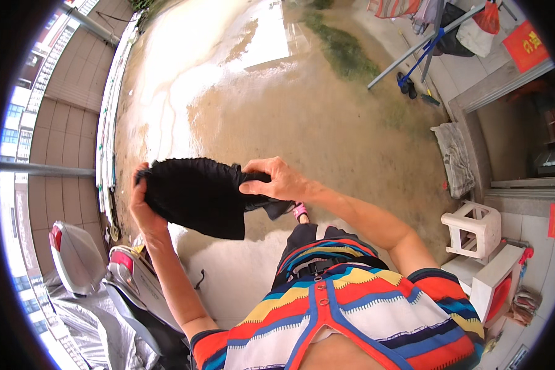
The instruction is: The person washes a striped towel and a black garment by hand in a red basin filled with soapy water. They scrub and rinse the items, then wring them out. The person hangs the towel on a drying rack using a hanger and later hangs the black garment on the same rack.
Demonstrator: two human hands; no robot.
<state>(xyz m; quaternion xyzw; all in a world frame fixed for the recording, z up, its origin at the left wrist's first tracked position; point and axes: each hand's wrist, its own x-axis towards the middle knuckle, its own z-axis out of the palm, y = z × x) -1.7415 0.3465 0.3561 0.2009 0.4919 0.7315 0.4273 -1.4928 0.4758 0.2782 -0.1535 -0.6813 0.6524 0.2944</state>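
A black piece of clothing with a gathered, ruffled upper edge is stretched between my two hands, out in front of my body. My left hand grips its left end, with the fingers partly hidden behind the fabric. At the other end, my right hand pinches the cloth between thumb and fingers. The lower edge of the garment hangs loose over the wet ground. What kind of garment it is, I cannot make out.
A scooter with a silver cover stands at the lower left, by a tiled wall. On the right are a white plastic stool, a grey cloth and a doorway. Farther back, a metal rack holds bags. The concrete ground is wet.
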